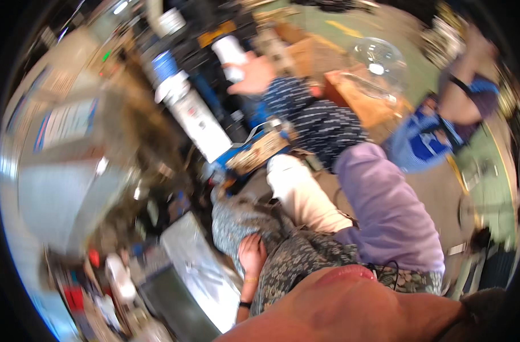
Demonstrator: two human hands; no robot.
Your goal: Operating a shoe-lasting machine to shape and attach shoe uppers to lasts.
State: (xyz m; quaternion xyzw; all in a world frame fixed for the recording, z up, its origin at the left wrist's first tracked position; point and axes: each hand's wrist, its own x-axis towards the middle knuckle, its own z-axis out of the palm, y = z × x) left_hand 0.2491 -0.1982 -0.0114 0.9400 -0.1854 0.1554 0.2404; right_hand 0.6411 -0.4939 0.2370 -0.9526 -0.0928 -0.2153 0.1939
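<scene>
My right hand (254, 74) reaches far forward, its arm in a purple sleeve and a dark, white-flecked sleeve cover. Its thumb and fingers are spread apart beside a white cylinder (228, 52); blur hides whether they touch it. My left hand (252, 255), with a thin bracelet and a black wristband, lies with its fingers stretched over grey cloth and dark floral clothing at my lap. Left of the right hand, a long white box-like piece (202, 126) with a blue top (164, 65) stands slanted in view.
An orange-brown carton (359, 102) and a clear round dome-like object (379, 65) are right of my right arm. Farther right is another person (468, 97) near a blue printed cloth (422, 139). A dark flat panel (177, 299) and a clear plastic-wrapped sheet (197, 259) lie at lower left.
</scene>
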